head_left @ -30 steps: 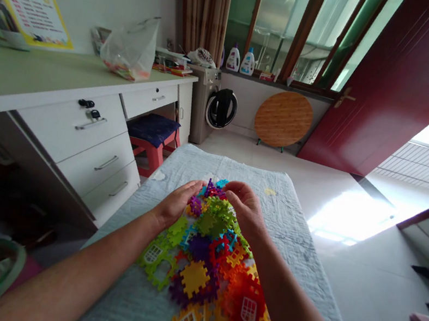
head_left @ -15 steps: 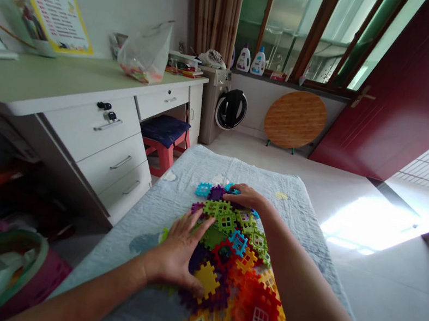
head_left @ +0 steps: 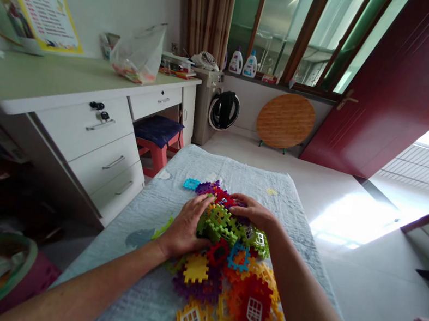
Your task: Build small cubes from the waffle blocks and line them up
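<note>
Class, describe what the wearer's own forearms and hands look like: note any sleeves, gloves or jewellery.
The left forearm and right forearm are bare, with no sleeve in view. The left hand and right hand are ungloved. No watch or bracelet shows on either wrist.

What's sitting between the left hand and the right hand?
The head view shows green pieces between the left hand and the right hand, with some red just beyond the green.

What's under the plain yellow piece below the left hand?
Purple pieces stick out past the edges of the yellow piece; whatever lies directly beneath it is covered.
</note>
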A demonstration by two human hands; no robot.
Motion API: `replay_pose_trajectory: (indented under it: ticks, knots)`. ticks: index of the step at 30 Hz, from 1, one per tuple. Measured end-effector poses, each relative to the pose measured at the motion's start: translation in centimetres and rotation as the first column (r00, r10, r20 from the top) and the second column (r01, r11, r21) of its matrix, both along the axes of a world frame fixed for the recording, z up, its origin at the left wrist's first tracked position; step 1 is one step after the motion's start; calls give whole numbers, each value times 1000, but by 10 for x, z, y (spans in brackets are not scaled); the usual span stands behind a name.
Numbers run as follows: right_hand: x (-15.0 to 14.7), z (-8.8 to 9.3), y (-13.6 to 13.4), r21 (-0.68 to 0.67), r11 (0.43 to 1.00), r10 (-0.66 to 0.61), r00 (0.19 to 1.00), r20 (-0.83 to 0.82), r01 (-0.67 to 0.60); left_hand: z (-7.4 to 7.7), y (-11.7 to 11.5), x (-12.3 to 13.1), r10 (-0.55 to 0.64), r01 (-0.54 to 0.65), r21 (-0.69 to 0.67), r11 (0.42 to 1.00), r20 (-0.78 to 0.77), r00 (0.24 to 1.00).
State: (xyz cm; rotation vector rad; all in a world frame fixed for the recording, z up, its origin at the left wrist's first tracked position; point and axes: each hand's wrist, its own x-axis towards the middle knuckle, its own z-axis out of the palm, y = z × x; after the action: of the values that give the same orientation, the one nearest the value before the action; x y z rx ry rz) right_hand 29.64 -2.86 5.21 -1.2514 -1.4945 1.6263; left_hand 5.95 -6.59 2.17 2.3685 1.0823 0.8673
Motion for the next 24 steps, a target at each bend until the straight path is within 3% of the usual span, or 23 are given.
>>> replay_pose_trajectory:
  ticks: [3,9,14,18,20,24]
  knots:
    - [-7,0,-9,-3,999,-35,985,-169,35,9,7,8,-10,6,57,998,73,997]
    - [-8,5,-15,118,964,-206,951,-231,238,28,23,18,31,-38,43,998,152,988]
    - [5,7,-25,239,894,-353,924,-149,380,39,26,20,101,-80,-125,989,174,980]
    - [14,3,-38,360,801,-489,870,-66,478,37,22,16,91,-63,-173,983,156,984]
    - [18,1,-45,412,783,-518,856,15,467,33,20,12,153,-118,-228,967,143,978]
    - [26,6,-67,461,843,-438,851,291,276,23,13,0,207,-168,-312,935,97,973]
